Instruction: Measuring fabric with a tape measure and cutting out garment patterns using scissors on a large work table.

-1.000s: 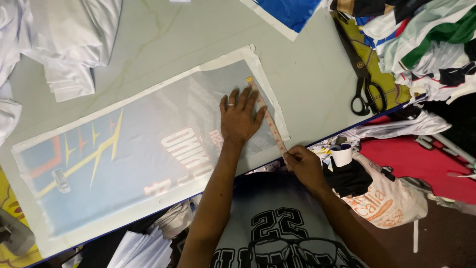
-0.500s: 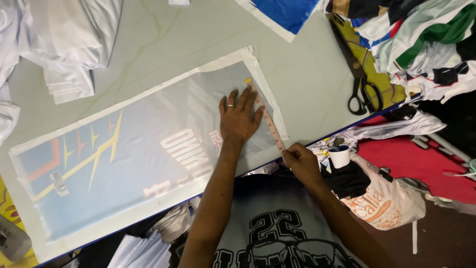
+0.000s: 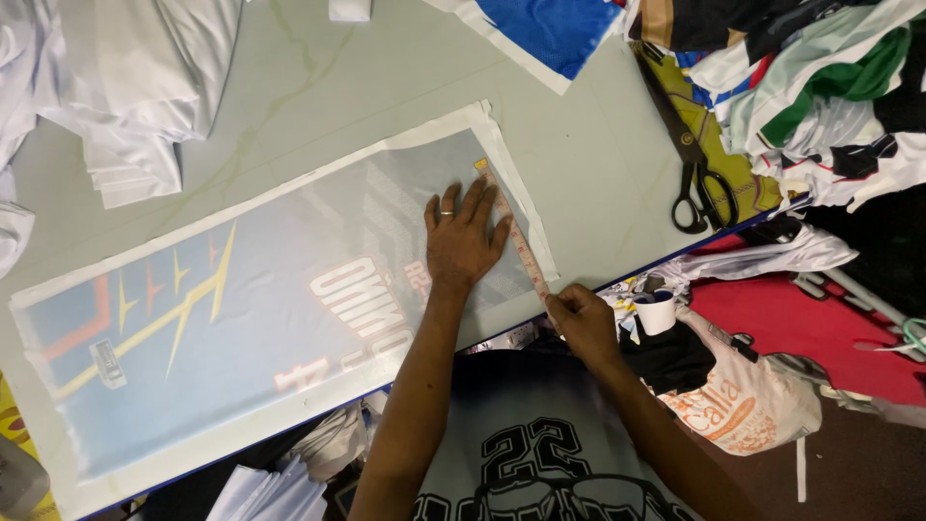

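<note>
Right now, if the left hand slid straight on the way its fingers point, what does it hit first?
The left hand lies flat on the printed sheet, fingers pointing up and right. First comes the measuring tape beside its fingertips, then the sheet's white edge and bare table.

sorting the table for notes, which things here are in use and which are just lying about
In use: left hand flat on printed sheet; right hand pinching tape measure.
Lying about: scissors, white cloth, blue fabric, cup.

Black scissors [image 3: 696,159] (beside heaped garments [image 3: 830,87])
</note>
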